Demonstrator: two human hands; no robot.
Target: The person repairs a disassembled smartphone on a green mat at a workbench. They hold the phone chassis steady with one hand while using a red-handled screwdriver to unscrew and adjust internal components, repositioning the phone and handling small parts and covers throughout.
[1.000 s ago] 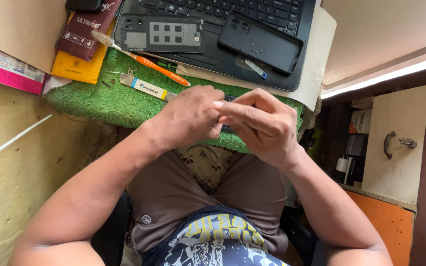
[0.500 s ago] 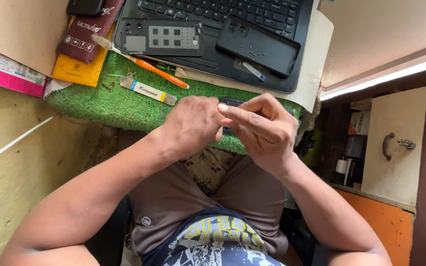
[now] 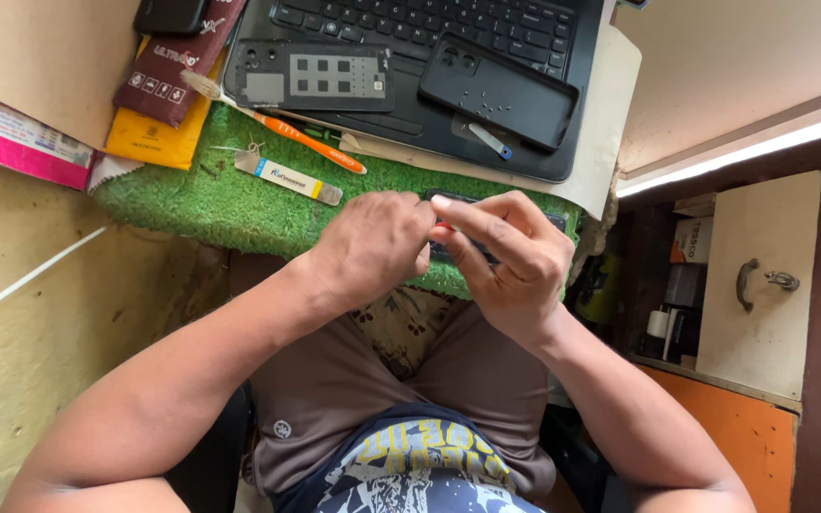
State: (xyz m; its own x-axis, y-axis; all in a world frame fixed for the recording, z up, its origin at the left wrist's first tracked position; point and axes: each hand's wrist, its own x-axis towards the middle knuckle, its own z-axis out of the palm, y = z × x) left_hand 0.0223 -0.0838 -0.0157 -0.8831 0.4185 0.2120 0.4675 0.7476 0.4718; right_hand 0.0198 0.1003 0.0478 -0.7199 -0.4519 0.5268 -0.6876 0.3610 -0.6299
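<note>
Both the left hand (image 3: 372, 249) and right hand (image 3: 510, 258) pinch a small flat black phone (image 3: 448, 249) above the green grass mat (image 3: 192, 199). It looks light, stiff, breakable; hold its edges.

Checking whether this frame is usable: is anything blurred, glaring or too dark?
Head view: sharp and evenly lit across both hands, left hand and right hand; the dark phone between them is mostly hidden; a bright light strip glares at right; edges bow slightly.

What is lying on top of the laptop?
On the laptop lie a grey phone back panel, a black phone case and a small blue-tipped tool. They cover much of the palm rest and some keys; what is under them cannot be seen.
</note>
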